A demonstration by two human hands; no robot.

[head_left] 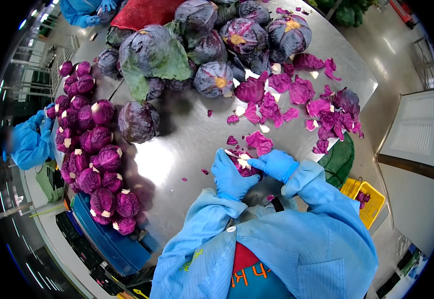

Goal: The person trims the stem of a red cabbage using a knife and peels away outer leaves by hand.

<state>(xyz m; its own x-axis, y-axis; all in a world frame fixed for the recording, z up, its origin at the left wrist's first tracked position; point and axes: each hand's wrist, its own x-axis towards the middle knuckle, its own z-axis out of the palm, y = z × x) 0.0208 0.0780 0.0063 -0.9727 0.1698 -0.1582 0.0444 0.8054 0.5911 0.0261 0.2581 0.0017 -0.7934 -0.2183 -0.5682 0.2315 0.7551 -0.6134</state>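
Low at the centre, my left hand [228,177], in a blue glove, is wrapped round the left side of a peeled red cabbage [245,170]. My right hand [277,165], also gloved, is closed against the cabbage's right side, its thumb near the white cut stem [244,160]. A thin pale strip lies across the top between the hands; whether it is a blade or stem I cannot tell. What the right fingers hold is hidden. Just beyond lies a loose purple leaf [260,143] on the steel table [187,134].
Unpeeled cabbages [213,79] and a red mesh sack [144,14] are piled at the back. Peeled cabbages [90,180] line the left side. Leaf scraps [302,91] spread on the right, above a yellow crate [375,204]. Co-workers' blue sleeves [31,142] show at the left and top left.
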